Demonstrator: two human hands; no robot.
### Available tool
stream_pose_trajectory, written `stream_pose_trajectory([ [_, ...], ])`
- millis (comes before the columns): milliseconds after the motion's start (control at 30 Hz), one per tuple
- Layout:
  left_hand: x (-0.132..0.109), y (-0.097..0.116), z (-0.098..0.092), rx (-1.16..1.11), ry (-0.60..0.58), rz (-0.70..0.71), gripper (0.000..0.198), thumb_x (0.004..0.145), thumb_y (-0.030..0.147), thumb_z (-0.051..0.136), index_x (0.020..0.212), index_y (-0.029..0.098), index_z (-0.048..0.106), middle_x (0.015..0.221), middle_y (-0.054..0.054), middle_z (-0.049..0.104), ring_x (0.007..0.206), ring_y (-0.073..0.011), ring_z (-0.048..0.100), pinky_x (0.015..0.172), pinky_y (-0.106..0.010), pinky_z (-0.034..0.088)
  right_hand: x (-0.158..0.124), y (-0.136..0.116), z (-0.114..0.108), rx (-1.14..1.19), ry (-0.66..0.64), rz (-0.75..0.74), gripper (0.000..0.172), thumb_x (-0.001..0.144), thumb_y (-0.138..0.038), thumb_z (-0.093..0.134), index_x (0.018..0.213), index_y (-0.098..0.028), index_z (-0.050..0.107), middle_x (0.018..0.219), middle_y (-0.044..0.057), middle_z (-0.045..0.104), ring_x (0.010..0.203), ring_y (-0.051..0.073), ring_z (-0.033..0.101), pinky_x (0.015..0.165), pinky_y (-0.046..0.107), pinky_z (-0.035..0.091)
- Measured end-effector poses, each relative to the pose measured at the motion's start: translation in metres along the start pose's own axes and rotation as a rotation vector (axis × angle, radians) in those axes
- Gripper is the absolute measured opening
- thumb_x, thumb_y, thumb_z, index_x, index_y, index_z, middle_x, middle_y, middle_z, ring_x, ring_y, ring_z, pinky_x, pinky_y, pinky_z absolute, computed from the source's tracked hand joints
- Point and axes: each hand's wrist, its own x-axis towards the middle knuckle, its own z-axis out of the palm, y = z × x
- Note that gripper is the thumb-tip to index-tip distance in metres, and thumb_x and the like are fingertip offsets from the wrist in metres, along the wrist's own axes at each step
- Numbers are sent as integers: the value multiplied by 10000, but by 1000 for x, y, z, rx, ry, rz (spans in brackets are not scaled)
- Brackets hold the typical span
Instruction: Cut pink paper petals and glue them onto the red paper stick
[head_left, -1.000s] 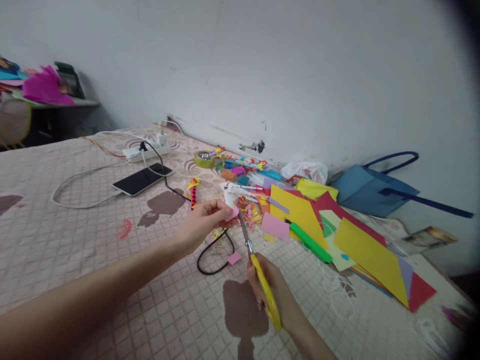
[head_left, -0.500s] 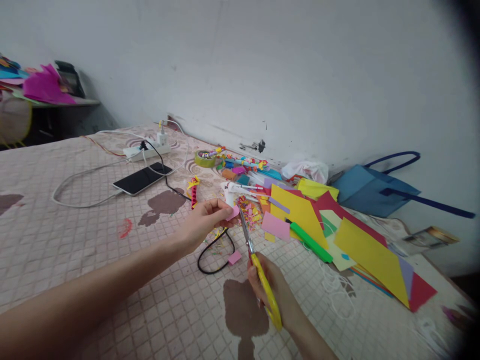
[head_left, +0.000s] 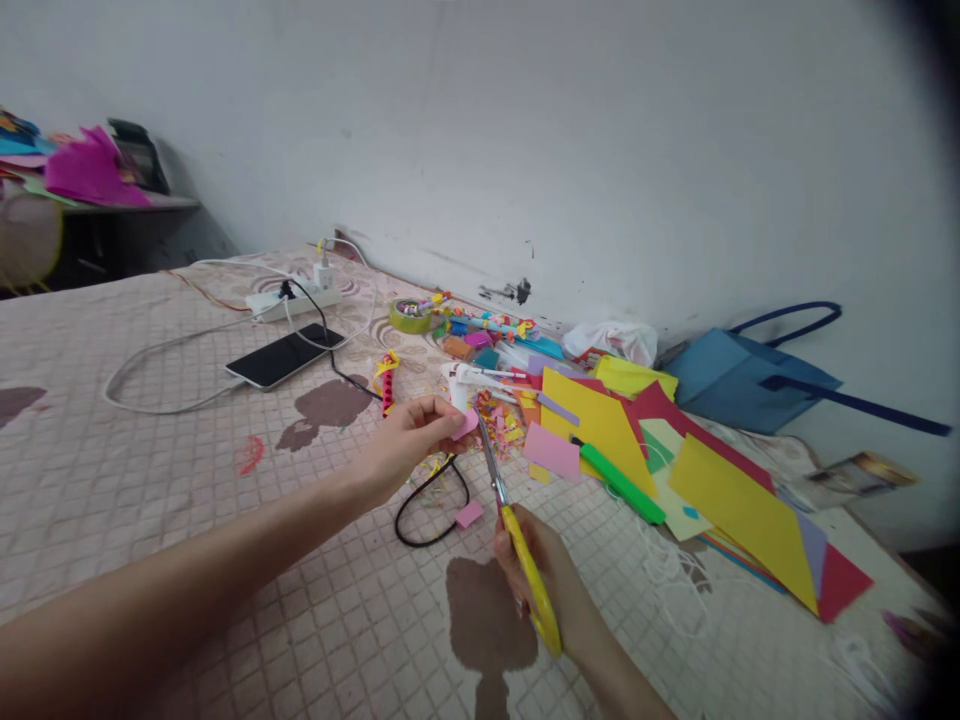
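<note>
Between the thumb and fingers of my left hand (head_left: 412, 440) is a small piece of pink paper (head_left: 466, 424). My right hand (head_left: 544, 570) is closed around the yellow handles of a pair of scissors (head_left: 534, 575), whose blades point up at the edge of that piece. Whether the blades touch the paper I cannot tell. Below my left hand, a second pink scrap (head_left: 469, 515) lies beside a loop of black cable (head_left: 405, 535). Behind the blades are a white glue gun (head_left: 459, 385) and a scatter of tiny coloured clippings (head_left: 504, 425).
To the right lie a larger pink paper (head_left: 551, 452), a green cutter (head_left: 622, 485) and overlapping coloured sheets (head_left: 739, 520). A blue bag (head_left: 750, 380) leans against the wall. On the left are a phone (head_left: 285, 357) and a power strip (head_left: 292, 300) with cables.
Almost nothing differs. My right hand and the scissors handles have shifted very slightly to the left; my left hand keeps its place with the pink paper.
</note>
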Motion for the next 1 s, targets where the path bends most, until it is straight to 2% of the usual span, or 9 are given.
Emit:
stream_pose_trajectory([
  [133,-1,-2,-1,15,1,4,159,726,270,670,689,144,580,722,-7,608,677,-100,556,687,-239,441,0,5,0,58,-22,55,456,759,-658,443,675,-216,371,428,-104,323,301,48,280,282,163,274],
  [267,-1,-5,-1,20,12,-26,160,733,280,674,710,148,586,635,38,531,526,-39,443,512,-162,346,1,7,-1,108,-1,50,491,758,-696,404,687,-213,362,444,-109,321,294,46,302,287,162,299],
  [333,-1,-7,0,-11,13,-62,156,727,278,685,742,148,599,629,45,515,497,-23,408,472,-147,311,2,7,-1,121,0,50,509,750,-714,394,685,-211,357,444,-112,315,290,43,299,286,159,297],
  [533,-1,-9,0,-141,19,-175,156,703,232,714,747,140,596,637,35,547,523,-22,481,508,-129,383,1,6,-1,70,-12,37,496,767,-700,390,710,-207,367,465,-106,322,307,47,300,290,160,297],
  [733,-4,-6,3,-153,18,-223,161,710,205,702,732,132,561,724,-40,645,668,-97,615,626,-186,478,0,1,-2,-64,0,-56,417,837,-608,353,742,-203,392,516,-76,350,390,71,341,358,180,321],
  [1000,-7,-4,8,-26,20,-89,166,714,234,696,696,134,565,717,-16,642,637,-83,574,629,-207,462,0,4,-1,-136,21,-61,318,820,-504,435,718,-205,402,585,-50,397,427,78,362,370,189,318],
])
